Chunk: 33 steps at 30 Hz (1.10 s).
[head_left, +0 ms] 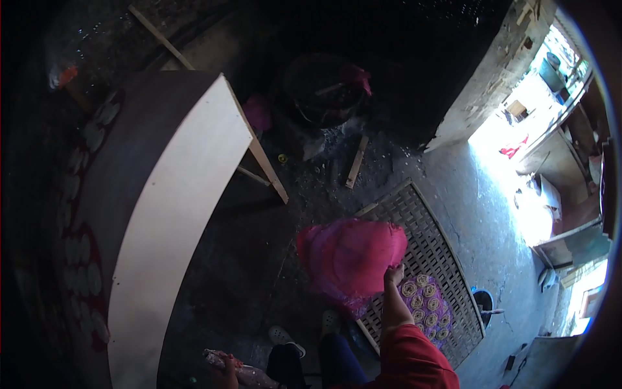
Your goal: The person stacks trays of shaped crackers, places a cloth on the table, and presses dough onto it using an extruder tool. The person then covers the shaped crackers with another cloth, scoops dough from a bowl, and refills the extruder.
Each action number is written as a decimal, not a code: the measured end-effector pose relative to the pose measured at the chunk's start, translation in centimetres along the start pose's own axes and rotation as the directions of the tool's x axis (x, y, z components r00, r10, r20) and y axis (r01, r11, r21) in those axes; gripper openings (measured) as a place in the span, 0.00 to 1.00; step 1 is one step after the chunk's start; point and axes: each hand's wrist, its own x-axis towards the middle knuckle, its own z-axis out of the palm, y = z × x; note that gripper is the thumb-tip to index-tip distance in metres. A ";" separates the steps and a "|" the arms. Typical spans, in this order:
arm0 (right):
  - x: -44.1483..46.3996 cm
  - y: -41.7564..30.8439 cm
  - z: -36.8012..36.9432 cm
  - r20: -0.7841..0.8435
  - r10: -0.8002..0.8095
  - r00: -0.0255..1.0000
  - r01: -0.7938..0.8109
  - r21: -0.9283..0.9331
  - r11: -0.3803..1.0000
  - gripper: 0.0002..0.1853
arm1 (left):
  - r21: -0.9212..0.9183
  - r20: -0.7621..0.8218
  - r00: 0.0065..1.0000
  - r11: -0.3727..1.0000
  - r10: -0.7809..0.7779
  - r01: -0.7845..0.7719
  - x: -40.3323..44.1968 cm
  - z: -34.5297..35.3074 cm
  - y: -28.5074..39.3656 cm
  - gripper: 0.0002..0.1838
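My right hand [393,275], at the end of a red sleeve, is closed on the edge of a pink plastic sheet [350,259]. The sheet hangs billowed out over the left part of a woven rack [431,227]. Just below that hand, a purple-pink sheet [406,316] with several pale coiled dough rounds [432,303] lies on the rack. Low in the view, my left hand [229,375] is wrapped round a long, pale, pinkish tube-shaped thing [256,377]; its exact kind is too dark to make out.
A table with a pale board edge [175,194] stands at left, with more pale rounds [84,253] on red sheets along its far side. A dark round pot [324,97] is at the back. A wooden stick [357,162] lies on the floor. A bright doorway [512,129] opens at right.
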 end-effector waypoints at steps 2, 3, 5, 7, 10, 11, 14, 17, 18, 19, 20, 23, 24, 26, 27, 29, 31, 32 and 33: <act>0.0 -5.0 -2.8 0.132 -0.126 0.983 0.106 0.149 0.983 0.10 | -0.172 -0.030 0.997 0.983 0.065 -0.070 -0.7 0.5 -1.1 0.11; 0.0 -7.7 -4.2 0.239 -0.244 0.940 0.167 0.300 0.939 0.10 | -0.321 -0.059 0.989 0.936 0.136 -0.148 -1.7 0.7 -0.6 0.10; -3.5 -17.5 -9.9 0.337 -0.385 0.859 0.213 0.449 0.868 0.14 | -0.474 -0.131 0.972 0.849 0.195 -0.234 -3.6 -0.2 0.7 0.10; -6.5 -26.2 -13.7 0.229 -0.692 0.684 0.587 0.391 0.709 0.22 | -0.424 -0.127 0.977 0.880 0.174 -0.212 -5.5 -1.6 1.9 0.08; -10.7 -37.8 -15.4 0.376 -0.823 0.426 0.580 0.584 0.568 0.33 | -0.367 -0.186 0.955 0.886 0.229 -0.284 -7.2 -4.7 3.9 0.07; -14.0 -42.0 -17.5 0.349 -0.882 0.316 0.699 0.543 0.465 0.32 | -0.341 -0.199 0.948 0.889 0.248 -0.305 -8.0 -6.1 5.3 0.06; -26.1 -53.3 -23.0 0.284 -0.959 0.005 0.497 0.832 0.248 0.30 | -0.363 -0.305 0.931 0.879 0.200 -0.308 -10.1 -11.1 8.6 0.06; -39.6 -60.4 -29.6 0.357 -0.905 -0.233 0.167 0.931 0.324 0.29 | -0.417 -0.458 0.877 0.837 0.145 -0.356 -12.3 -17.5 11.5 0.06; -43.4 -62.3 -30.0 0.348 -0.895 -0.279 0.151 0.936 0.317 0.29 | -0.444 -0.537 0.834 0.797 0.128 -0.409 -12.9 -19.9 12.0 0.05; -47.3 -64.0 -30.2 0.269 -0.895 -0.357 0.206 0.957 0.206 0.29 | -0.452 -0.567 0.818 0.794 0.097 -0.407 -13.1 -22.4 11.9 0.05; -51.0 -65.1 -30.4 0.195 -0.882 -0.430 0.251 0.964 0.091 0.29 | -0.427 -0.647 0.751 0.753 0.132 -0.500 -13.4 -24.8 11.3 0.05; -62.3 -67.5 -31.7 0.245 -0.865 -0.438 0.299 0.947 0.117 0.28 | -0.354 -0.779 0.618 0.739 0.105 -0.573 -14.5 -32.6 11.4 0.07; -65.7 -67.7 -31.5 0.224 -0.881 -0.418 0.187 0.970 0.158 0.24 | -0.428 -0.757 0.641 0.645 0.126 -0.633 -13.8 -34.5 8.4 0.10; -71.7 -68.8 -29.8 0.204 -0.881 -0.427 0.066 0.979 0.195 0.22 | -0.385 -0.834 0.544 0.605 0.095 -0.697 -14.0 -38.1 6.9 0.11; -74.2 -68.9 -29.8 0.187 -0.890 -0.415 -0.052 0.972 0.228 0.20 | -0.329 -0.892 0.445 0.568 0.076 -0.755 -14.1 -39.8 6.4 0.11; -77.5 -69.2 -31.1 0.208 -0.877 -0.432 -0.146 0.944 0.296 0.16 | -0.317 -0.886 0.437 0.489 0.152 -0.813 -14.5 -43.4 5.0 0.12; -78.6 -68.6 -32.2 0.221 -0.915 -0.339 -0.325 0.885 0.334 0.14 | -0.248 -0.933 0.340 0.479 0.116 -0.842 -14.9 -46.2 4.1 0.11; -78.7 -68.2 -32.8 0.237 -0.915 -0.327 -0.403 0.841 0.362 0.14 | -0.180 -0.950 0.282 0.505 0.131 -0.844 -14.8 -47.5 3.9 0.09; -78.5 -67.6 -32.7 0.240 -0.913 -0.330 -0.399 0.841 0.365 0.14 | -0.185 -0.950 0.285 0.506 0.126 -0.843 -14.2 -48.7 3.2 0.09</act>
